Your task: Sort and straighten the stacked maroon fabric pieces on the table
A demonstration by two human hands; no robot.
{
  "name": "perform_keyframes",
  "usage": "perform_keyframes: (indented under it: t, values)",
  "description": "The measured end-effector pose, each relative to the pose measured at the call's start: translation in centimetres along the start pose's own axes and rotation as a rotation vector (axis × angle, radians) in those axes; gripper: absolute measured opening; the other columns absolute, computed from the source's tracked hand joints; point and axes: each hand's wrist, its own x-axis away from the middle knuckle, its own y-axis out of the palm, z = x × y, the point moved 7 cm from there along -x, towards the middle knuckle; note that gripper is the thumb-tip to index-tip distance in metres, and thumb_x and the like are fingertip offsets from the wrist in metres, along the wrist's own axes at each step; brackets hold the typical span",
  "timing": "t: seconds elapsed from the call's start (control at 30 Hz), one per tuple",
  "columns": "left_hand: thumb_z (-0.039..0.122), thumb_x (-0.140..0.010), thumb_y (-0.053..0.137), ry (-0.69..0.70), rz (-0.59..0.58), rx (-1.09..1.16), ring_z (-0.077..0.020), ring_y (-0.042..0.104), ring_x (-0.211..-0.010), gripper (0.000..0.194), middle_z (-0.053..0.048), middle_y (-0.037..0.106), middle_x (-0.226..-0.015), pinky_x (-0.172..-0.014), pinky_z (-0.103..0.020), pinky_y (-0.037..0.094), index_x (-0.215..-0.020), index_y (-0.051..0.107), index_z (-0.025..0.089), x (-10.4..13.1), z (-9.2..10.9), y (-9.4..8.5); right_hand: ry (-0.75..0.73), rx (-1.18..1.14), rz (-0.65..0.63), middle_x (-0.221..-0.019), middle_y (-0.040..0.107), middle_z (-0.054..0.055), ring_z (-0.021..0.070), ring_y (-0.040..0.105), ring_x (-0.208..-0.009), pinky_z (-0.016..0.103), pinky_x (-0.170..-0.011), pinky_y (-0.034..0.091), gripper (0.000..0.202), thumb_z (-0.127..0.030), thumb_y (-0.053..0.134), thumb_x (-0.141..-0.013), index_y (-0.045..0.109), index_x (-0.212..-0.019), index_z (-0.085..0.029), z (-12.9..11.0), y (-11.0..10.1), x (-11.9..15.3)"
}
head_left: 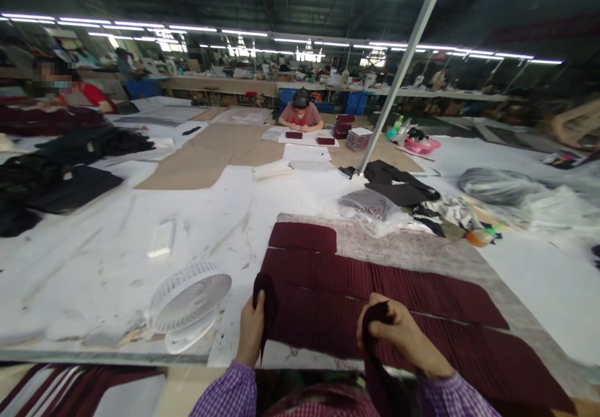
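My left hand (252, 329) is closed on a dark maroon fabric piece (268, 301), held upright by the left end of the laid-out rows. In my right hand (404, 334), thumb and fingers pinch another length of dark maroon fabric (375, 357) that hangs down towards my lap. Whether the two are joined I cannot tell. Under and beyond my hands, maroon fabric pieces (328, 270) lie overlapped in two long rows on a grey mottled sheet (370, 239). A shorter maroon piece (302, 236) lies behind the rows at the left.
A white fan (190, 298) stands left of my left hand, with a white block (162, 239) behind it. A metal pole (403, 70) rises beyond the rows, near a plastic-wrapped bundle (370, 204) and black cloth (398, 182). Across the table a person (301, 114) bends over small maroon stacks.
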Motion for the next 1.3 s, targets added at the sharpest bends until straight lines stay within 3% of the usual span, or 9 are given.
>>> perform_keyframes:
  t: [0.07,0.13,0.2,0.33,0.43,0.57,0.7,0.9,1.3]
  values:
    - [0.039,-0.084,0.053,0.088,0.085,-0.252,-0.0270,0.055,-0.109,0.024,-0.010,0.067,-0.098,-0.097,-0.046,0.038,-0.092,0.063,0.018,-2.7,-1.2,0.4,0.006,0.126,0.081,-0.067,0.063,-0.002,0.0122,0.058,-0.061,0.023,-0.057,0.044,0.024,-0.035,0.076,-0.071,0.061,-0.075,-0.016,0.0,-4.1,-1.6]
    - [0.035,-0.087,0.049,0.151,0.140,-0.477,-0.0234,0.058,-0.097,0.022,-0.007,0.064,-0.091,-0.093,-0.047,0.039,-0.090,0.061,0.016,-4.6,-2.5,1.0,0.054,0.226,0.078,-0.074,0.064,-0.001,0.0131,0.058,-0.067,0.024,-0.063,0.045,0.022,-0.033,0.073,-0.073,0.063,-0.081,-0.016,0.3,-7.0,-3.8]
    - [0.028,-0.086,0.050,0.219,0.178,-0.674,-0.0204,0.057,-0.089,0.016,-0.004,0.061,-0.086,-0.089,-0.044,0.040,-0.090,0.059,0.015,-5.7,-3.6,1.7,0.121,0.363,0.035,-0.077,0.064,0.000,0.0150,0.059,-0.070,0.026,-0.064,0.046,0.020,-0.035,0.068,-0.078,0.062,-0.084,-0.017,0.7,-9.1,-6.5]
    - [0.012,-0.079,0.047,0.355,0.226,-0.999,-0.0239,0.053,-0.089,0.017,-0.007,0.058,-0.086,-0.083,-0.041,0.039,-0.091,0.059,0.015,-6.2,-5.0,3.2,0.186,0.650,-0.042,-0.070,0.063,-0.001,0.0169,0.059,-0.066,0.027,-0.058,0.044,0.021,-0.037,0.064,-0.078,0.059,-0.077,-0.017,1.5,-12.7,-13.6]
    - [0.013,-0.080,0.045,0.420,0.247,-1.170,-0.0259,0.052,-0.088,0.020,-0.010,0.058,-0.089,-0.079,-0.040,0.039,-0.095,0.059,0.014,-6.5,-5.7,3.7,0.223,0.724,-0.139,-0.075,0.067,0.001,0.0200,0.062,-0.072,0.029,-0.062,0.046,0.020,-0.035,0.065,-0.077,0.063,-0.078,-0.016,2.3,-14.4,-20.3]
    - [0.014,-0.081,0.046,0.456,0.261,-1.300,-0.0265,0.052,-0.088,0.019,-0.011,0.059,-0.091,-0.078,-0.039,0.039,-0.096,0.058,0.014,-7.1,-6.3,3.8,0.299,0.828,-0.309,-0.086,0.072,0.004,0.0230,0.066,-0.084,0.033,-0.072,0.052,0.019,-0.032,0.066,-0.077,0.068,-0.088,-0.016,4.3,-14.9,-28.8]
    - [0.014,-0.080,0.047,0.457,0.245,-1.364,-0.0264,0.052,-0.084,0.015,-0.009,0.059,-0.086,-0.076,-0.039,0.040,-0.090,0.058,0.014,-7.6,-6.8,3.8,0.349,0.988,-0.375,-0.092,0.070,0.006,0.0198,0.066,-0.085,0.038,-0.079,0.052,0.023,-0.032,0.063,-0.084,0.065,-0.098,-0.013,6.9,-14.7,-34.6]
    - [0.014,-0.081,0.047,0.437,0.232,-1.422,-0.0264,0.053,-0.085,0.017,-0.010,0.059,-0.088,-0.076,-0.038,0.041,-0.093,0.058,0.012,-7.9,-6.9,4.0,0.348,1.233,-0.376,-0.098,0.067,0.005,0.0199,0.064,-0.089,0.040,-0.082,0.051,0.027,-0.038,0.058,-0.089,0.063,-0.100,-0.013,9.3,-15.3,-37.4]
    - [0.016,-0.081,0.047,0.395,0.214,-1.487,-0.0264,0.050,-0.080,0.009,-0.008,0.055,-0.081,-0.074,-0.037,0.040,-0.085,0.055,0.015,-8.1,-6.2,4.6,0.220,1.520,-0.242,-0.098,0.066,0.012,0.0261,0.061,-0.096,0.041,-0.083,0.046,0.029,-0.033,0.065,-0.083,0.060,-0.103,-0.013,9.9,-15.6,-37.2]
